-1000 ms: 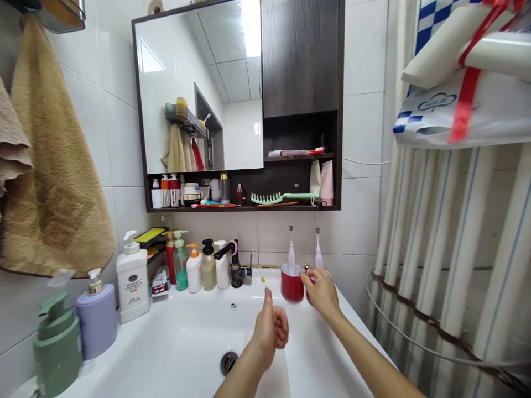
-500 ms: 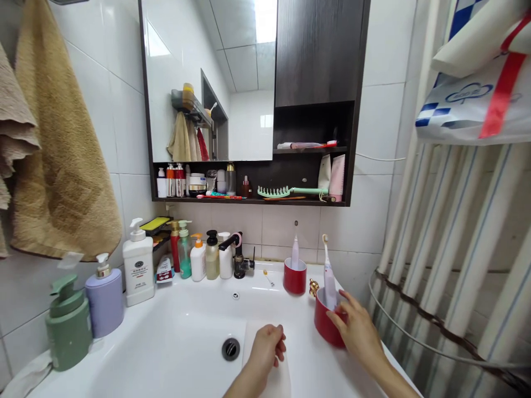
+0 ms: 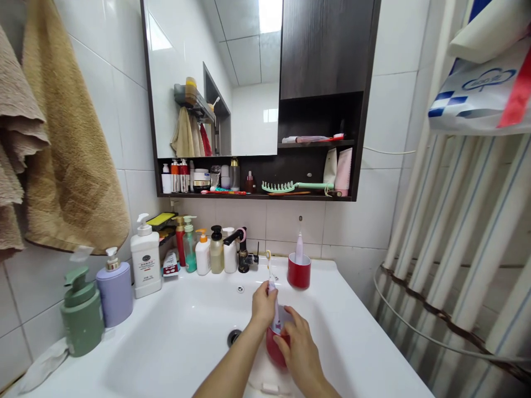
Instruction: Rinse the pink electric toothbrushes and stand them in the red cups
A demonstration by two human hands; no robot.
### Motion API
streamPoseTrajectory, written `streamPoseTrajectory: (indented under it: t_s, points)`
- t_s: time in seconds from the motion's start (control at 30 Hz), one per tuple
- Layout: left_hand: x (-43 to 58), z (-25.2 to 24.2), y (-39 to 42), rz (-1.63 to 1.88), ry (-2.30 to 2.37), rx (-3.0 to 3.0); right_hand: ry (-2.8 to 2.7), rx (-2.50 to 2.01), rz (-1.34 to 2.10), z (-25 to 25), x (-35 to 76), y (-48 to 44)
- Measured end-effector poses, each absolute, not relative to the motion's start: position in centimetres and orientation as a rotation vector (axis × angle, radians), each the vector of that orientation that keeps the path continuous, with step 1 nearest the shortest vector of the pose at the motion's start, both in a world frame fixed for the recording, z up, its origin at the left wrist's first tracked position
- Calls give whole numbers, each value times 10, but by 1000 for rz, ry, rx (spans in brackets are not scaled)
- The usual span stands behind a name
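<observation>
Above the glossy white basin (image 3: 178,331), the left hand (image 3: 264,304) wraps its grip round a slim white-and-lilac toothbrush (image 3: 276,312), base inside a round red cup (image 3: 274,351), which could tip if the right hand's (image 3: 302,345) loosely curved grip on it slips.

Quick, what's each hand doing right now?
Left hand: closed around a pale toothbrush.
Right hand: holding a red cup by its side, over the sink.

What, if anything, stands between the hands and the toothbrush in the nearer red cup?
Nothing visible blocks the left hand: its fingers are closed around the toothbrush, above the rim. Only the wall of the nearer red cup surrounds the handle's lower end, and the right hand grasps that cup.
</observation>
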State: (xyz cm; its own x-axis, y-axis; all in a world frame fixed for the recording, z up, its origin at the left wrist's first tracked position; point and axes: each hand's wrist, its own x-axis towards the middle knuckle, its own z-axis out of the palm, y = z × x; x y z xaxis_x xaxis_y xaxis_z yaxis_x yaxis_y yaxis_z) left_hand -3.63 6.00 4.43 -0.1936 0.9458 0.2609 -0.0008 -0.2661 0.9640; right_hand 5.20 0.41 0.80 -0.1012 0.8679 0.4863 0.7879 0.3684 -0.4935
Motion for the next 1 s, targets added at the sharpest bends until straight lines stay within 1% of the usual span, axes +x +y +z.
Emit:
streamPoseTrajectory:
  t_s: [0.13, 0.23, 0.37, 0.43, 0.53, 0.63, 0.77, 0.83, 1.0]
  points:
    - [-55, 62, 57, 1733, 1141, 1189, -1851, -1478, 130, 3, 46, 12]
    - [-66, 78, 49, 1815, 1093, 1103, -1857, -1502, 58, 0, 43, 20]
    - [-66, 83, 32, 1780, 1023, 1034, -1913, -1583, -79, -3, 37, 27]
    - [-61, 78, 24, 1715, 981, 1030, -1921, -1621, -58, -4, 38, 29]
    - [-51, 69, 15, 1598, 906, 1026, -1888, -1529, 150, 0, 47, 30]
    - [-42, 63, 11, 1475, 834, 1001, -1734, -1354, 380, 17, 66, 29]
    - [-26, 59, 8, 1313, 802, 1047, -1540, -1135, 868, 47, 84, 26]
    - [-16, 55, 8, 1256, 786, 1046, -1489, -1023, 1054, 56, 87, 25]
    - [0, 31, 11, 1166, 712, 954, -1261, -958, 1298, 60, 87, 25]
